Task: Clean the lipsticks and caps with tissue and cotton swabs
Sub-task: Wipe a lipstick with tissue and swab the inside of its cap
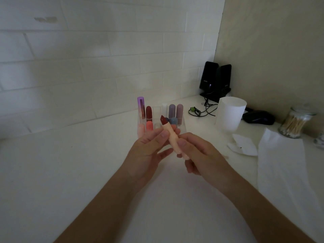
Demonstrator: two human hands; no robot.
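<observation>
1. Above the middle of the white counter (pixel 70 172), the left hand (pixel 149 151) pinches the upper part of an uncapped lipstick (pixel 172 137), thumb on the near side and fingertips behind the tube.
2. The right hand (pixel 198 155) pinches the lower part of the same tube between thumb and curled fingers, so both hands hold it clear of the counter.
3. The lipstick has a pale peach tube and a dark red bullet; it tilts with the bullet up and to the left, away from the person.
4. Just behind the hands stands a clear organizer (pixel 183 128) with upright lipsticks in its compartments: a purple tube (pixel 141 107) and a dark red one (pixel 148 112) at the back left, a coral one (pixel 149 128) in front of them, and two greyish-lilac ones (pixel 176 111) at the back right.
5. To the right of the organizer stands a white tissue roll (pixel 229 113), upright on its end.
6. Near the roll's base lies a small folded tissue piece (pixel 243 144) with a tiny dark spot on it.
7. A long tissue strip (pixel 280 163) lies flat along the counter's right side.
8. Beyond the strip, at the right edge, a glass jar of cotton swabs (pixel 294 123) stands upright.
9. Behind the roll rest a dark computer mouse (pixel 257 117), a tangled cable (pixel 201 109), and two black speakers (pixel 216 79) in the wall corner.
</observation>
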